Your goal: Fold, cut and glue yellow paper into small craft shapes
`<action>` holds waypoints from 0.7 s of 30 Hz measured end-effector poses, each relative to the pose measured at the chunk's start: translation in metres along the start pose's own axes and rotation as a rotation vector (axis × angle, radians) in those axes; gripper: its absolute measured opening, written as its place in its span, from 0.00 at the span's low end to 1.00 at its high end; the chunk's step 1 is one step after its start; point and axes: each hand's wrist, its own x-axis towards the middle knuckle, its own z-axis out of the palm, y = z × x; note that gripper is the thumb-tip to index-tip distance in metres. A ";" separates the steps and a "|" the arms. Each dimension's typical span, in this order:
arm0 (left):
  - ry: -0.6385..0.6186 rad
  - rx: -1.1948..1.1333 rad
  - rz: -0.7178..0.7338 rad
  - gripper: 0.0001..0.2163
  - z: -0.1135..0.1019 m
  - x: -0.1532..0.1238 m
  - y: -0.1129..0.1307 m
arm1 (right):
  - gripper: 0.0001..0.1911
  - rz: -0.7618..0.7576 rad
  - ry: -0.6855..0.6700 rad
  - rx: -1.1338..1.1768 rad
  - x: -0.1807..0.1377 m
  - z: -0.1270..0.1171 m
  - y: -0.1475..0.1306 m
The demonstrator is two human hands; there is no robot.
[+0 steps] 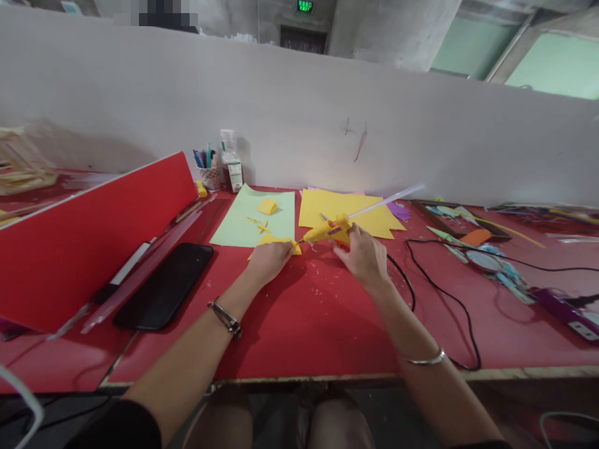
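My right hand (367,254) is closed around the handle of a yellow hot glue gun (327,231), with a clear glue stick (388,199) poking out of its back end. The gun's nozzle points left and meets the edge of a small yellow paper piece (269,239). Fingers of my left hand (271,260) pinch that paper, hiding part of it. Behind it, a folded yellow paper piece (267,206) and thin yellow strips (262,228) lie on a pale green sheet (229,224).
Yellow sheets (322,206) lie behind the glue gun. A black phone (163,287) and a red board (103,237) are at left. A pen cup (209,176) and a bottle (233,165) stand by the partition. A black cord (461,302) loops right, near a purple power strip (564,315).
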 end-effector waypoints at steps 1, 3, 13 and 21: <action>0.004 -0.009 0.003 0.17 0.001 0.000 0.000 | 0.16 0.003 -0.009 -0.005 0.000 -0.001 0.000; 0.013 -0.037 0.007 0.17 0.002 0.001 -0.001 | 0.16 0.017 -0.025 -0.017 0.000 -0.002 0.000; 0.085 -0.198 0.034 0.15 0.006 0.002 -0.007 | 0.14 0.081 -0.080 -0.037 0.001 -0.007 0.001; 0.124 -0.250 0.060 0.14 0.007 0.003 -0.009 | 0.13 0.099 -0.070 -0.048 0.003 -0.007 0.006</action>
